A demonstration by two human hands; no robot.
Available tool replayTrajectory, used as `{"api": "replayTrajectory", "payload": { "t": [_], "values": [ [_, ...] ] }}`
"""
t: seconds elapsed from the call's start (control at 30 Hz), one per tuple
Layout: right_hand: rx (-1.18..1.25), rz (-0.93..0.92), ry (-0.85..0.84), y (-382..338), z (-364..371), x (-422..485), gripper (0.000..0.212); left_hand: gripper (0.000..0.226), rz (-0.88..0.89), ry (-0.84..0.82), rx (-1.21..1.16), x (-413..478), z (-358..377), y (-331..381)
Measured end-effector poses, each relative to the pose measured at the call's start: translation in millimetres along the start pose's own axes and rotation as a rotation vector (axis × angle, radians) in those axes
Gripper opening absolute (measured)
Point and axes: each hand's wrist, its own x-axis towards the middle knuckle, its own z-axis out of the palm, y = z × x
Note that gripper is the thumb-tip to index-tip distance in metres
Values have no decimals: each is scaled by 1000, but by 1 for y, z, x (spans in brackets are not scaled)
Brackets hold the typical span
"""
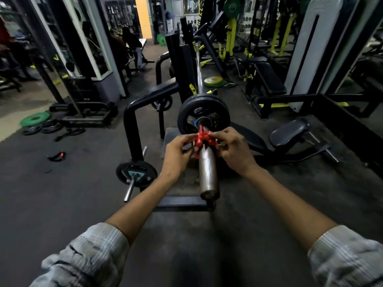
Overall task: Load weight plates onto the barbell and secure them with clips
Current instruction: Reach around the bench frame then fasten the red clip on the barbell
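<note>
A: Head view, landmark item?

B: Bar [208, 172], steel sleeve end nearest the camera, shaft running away to a black rack [184, 65].

A: Loaded on it?

B: Black plate [204, 114], one visible, seated far up the sleeve, beyond both hands.

A: Clip?

B: Red clip [202, 139], around the sleeve, just on the near side of the plate, apart from its face.

A: Left hand?

B: Left hand [176, 154], left of the bar, fingers [187, 145] curled closed on the clip's left lever.

A: Right hand?

B: Right hand [235, 151], right of the bar, fingers pinched closed on the clip's right lever.

A: Other stock?

B: Small plate [135, 172] on a storage peg, left of the bar and low. Green plate [35, 119] flat on the floor [62, 193], well to the bar's left, dark plates just beside it. Padded seat [289, 132] right of the bar. Both sleeves [93, 259] grey striped, rolled up the forearms.
</note>
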Motion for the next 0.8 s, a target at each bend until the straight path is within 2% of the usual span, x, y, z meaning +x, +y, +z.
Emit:
{"api": "replayTrajectory", "payload": {
  "t": [0.1,0.4,0.53,0.63,0.8],
  "values": [
    [-6,-6,-30,12,4,25,44,35,-35,25,18,22,9,-10],
    [16,-38,-113,45,14,83,44,35,-127,118,23,67,29,-22],
    [-36,-71,-92,47,14,81,43,35,-170,127,-17,68,29,-25],
    [-22,9,-12,50,14,73,34,38,-134,118,-4,62,32,-25],
    [233,276,40,45,22,77,26,39,-35,81,112,63,30,-19]
  ]
}}
